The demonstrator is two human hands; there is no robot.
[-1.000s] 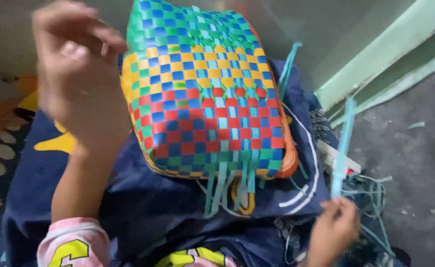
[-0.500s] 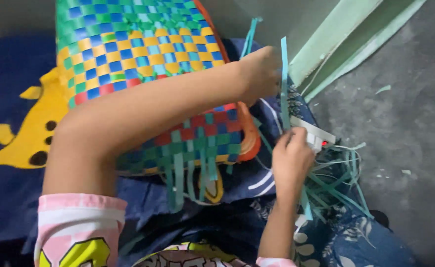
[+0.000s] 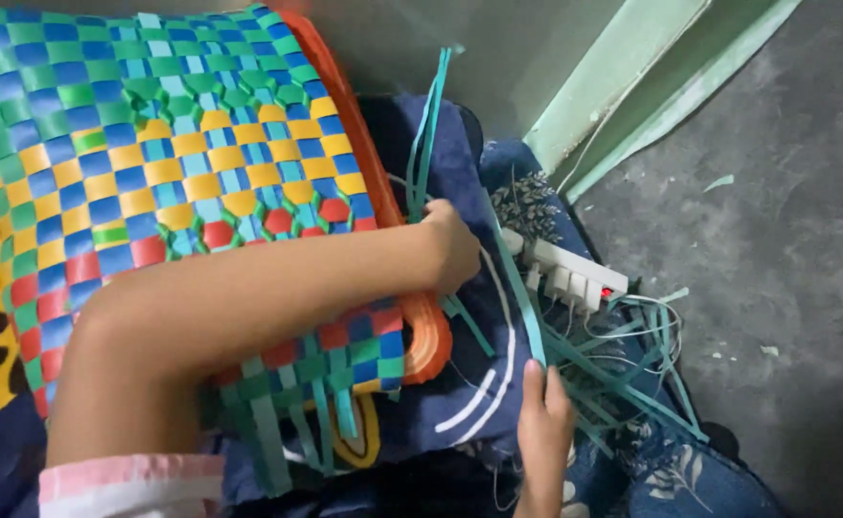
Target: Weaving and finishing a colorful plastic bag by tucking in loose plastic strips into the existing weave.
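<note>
A grey concrete floor (image 3: 786, 240) fills the right side of the frame, scuffed and dotted with small scraps. At the upper right a pale green board (image 3: 652, 86) runs diagonally along a dim grey wall (image 3: 527, 48). Light is soft and even.

woven basket (image 3: 182, 182): showing checkered bands of green, blue, yellow, red; orange rim
strips (image 3: 623, 374): showing teal
cloth (image 3: 460, 384): showing navy, white lines
sleeve (image 3: 134, 480): showing pink
</note>
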